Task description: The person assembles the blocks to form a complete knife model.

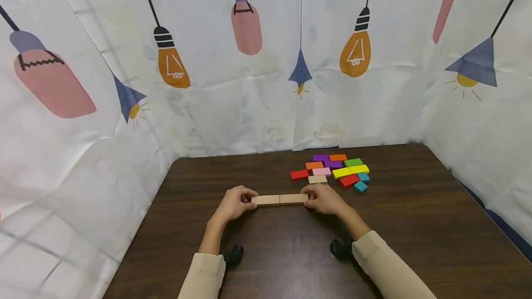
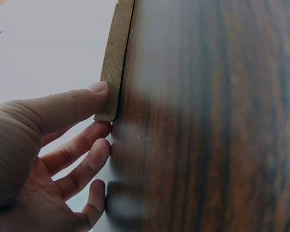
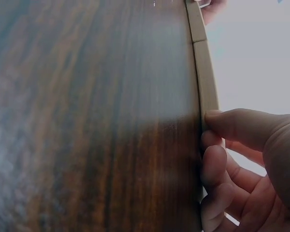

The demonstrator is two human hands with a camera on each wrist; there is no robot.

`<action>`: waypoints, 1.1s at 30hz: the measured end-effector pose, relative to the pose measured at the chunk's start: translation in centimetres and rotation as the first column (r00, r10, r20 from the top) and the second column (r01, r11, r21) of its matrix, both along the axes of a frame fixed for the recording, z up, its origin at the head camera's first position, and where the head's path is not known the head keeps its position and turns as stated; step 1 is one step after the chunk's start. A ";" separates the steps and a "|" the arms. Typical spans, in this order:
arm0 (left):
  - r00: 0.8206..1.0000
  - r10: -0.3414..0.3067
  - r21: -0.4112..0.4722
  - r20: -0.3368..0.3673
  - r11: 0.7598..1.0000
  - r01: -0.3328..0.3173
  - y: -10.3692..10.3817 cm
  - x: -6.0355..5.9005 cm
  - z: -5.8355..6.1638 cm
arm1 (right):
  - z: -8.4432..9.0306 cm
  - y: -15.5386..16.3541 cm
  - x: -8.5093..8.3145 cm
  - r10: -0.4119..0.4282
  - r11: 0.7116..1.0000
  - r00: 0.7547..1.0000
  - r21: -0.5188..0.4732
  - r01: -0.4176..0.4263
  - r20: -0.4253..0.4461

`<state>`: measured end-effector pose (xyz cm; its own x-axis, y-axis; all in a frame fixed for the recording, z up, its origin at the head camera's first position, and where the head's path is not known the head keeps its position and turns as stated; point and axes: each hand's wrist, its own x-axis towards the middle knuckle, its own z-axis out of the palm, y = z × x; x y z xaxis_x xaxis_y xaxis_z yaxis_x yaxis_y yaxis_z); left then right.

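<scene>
Left grip: here's the left hand, narrow, thumb and fingers pinching the outer end of 1 plain block, the left plain block.
Right grip: and the right hand mirrors it, just as narrow, pinching the outer end of the right plain block.
Plain pair: 2 in hand, lying end to end on the table, inner ends meeting at 1 seam midway between the hands.
Loose blocks: 13 just beyond the right hand! Nearest, 1 plain wooden block; then 2 red blocks, 1 pink block, 2 orange blocks, 2 purple blocks, 2 yellow blocks, 1 green block, 2 teal blocks.
Wrists: 2 black devices, 1 by each, and 2 cream sleeves behind.
Tabletop: 1 dark wood-grain table under it all.
Backdrop: white fabric, creased, printed with 2 orange bulbs, 3 blue lamps and 3 pink lamps.
</scene>
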<state>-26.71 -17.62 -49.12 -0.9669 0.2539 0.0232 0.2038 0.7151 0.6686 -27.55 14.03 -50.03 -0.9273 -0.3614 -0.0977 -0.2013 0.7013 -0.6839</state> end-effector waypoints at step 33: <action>0.995 0.097 0.047 0.010 0.994 -0.097 -0.4 0.1 0.1 | -0.1 -1.2 -0.2 -0.022 1.000 1.000 -0.019 0.022 0.017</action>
